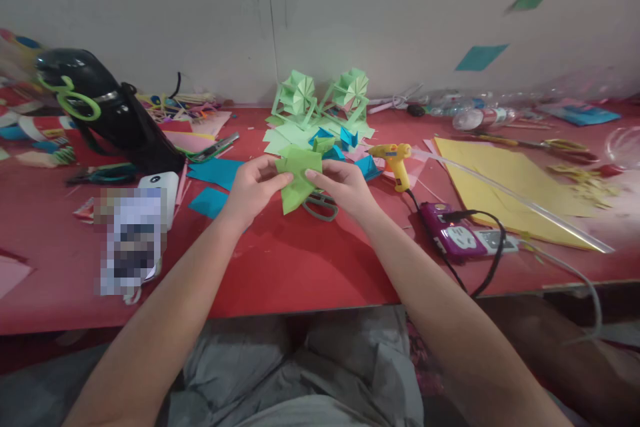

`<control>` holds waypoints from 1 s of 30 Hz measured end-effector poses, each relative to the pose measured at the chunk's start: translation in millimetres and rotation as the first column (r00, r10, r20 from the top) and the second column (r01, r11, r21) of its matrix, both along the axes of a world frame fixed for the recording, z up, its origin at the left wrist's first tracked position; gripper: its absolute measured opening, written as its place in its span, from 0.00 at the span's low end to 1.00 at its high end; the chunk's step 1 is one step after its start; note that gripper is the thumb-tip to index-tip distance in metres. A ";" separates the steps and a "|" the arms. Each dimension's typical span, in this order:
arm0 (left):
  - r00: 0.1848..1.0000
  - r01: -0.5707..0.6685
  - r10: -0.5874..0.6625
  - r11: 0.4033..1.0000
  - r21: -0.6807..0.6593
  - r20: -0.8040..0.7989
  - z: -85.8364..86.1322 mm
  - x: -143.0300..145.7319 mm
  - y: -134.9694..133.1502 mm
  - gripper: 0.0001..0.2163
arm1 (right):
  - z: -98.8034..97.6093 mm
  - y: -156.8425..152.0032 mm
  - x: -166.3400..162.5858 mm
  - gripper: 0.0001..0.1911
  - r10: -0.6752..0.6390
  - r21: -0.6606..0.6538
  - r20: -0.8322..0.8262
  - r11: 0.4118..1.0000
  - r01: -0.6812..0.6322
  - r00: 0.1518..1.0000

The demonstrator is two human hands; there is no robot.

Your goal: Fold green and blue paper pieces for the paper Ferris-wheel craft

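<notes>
A piece of green paper (299,180) with creases is held up over the red table, pinched from both sides. My left hand (256,188) grips its left edge, thumb in front. On the right edge my right hand (345,185) does the same; the fingers behind the sheet are partly hidden. Just below the paper show the handles of scissors (323,207). Behind it lie folded blue paper pieces (349,139) and pale green sheets (280,138). Two pale green folded paper models (299,90) stand farther back by the wall.
A yellow glue gun (397,161) is plugged into a purple power strip (453,232) at right. Yellow paper sheets (480,193) lie beyond, crossed by a clear stick. At left are a phone (133,240), blue paper (209,202) and a tilted black bottle (107,107). Plastic bottles (483,118) lie along the wall.
</notes>
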State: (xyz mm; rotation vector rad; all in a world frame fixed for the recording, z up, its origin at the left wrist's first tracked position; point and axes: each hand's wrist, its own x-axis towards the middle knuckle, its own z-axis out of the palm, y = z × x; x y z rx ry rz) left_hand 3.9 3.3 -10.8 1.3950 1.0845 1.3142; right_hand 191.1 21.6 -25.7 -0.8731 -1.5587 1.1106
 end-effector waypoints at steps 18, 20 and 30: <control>1.000 0.020 -0.019 1.000 0.021 -0.023 -2.0 1.1 0.3 0.12 | -5.9 0.3 -3.7 0.23 0.075 -0.043 -0.020 0.996 -0.076 0.997; 0.999 0.018 -0.017 0.999 0.031 -0.031 -1.9 0.9 0.3 0.12 | -6.3 0.5 -2.4 0.23 0.038 -0.034 0.018 0.999 -0.037 0.999; 1.000 0.007 -0.007 1.000 0.021 -0.012 -1.2 -0.7 1.0 0.15 | -4.3 -0.2 0.6 0.25 -0.020 0.001 0.132 1.000 0.020 0.991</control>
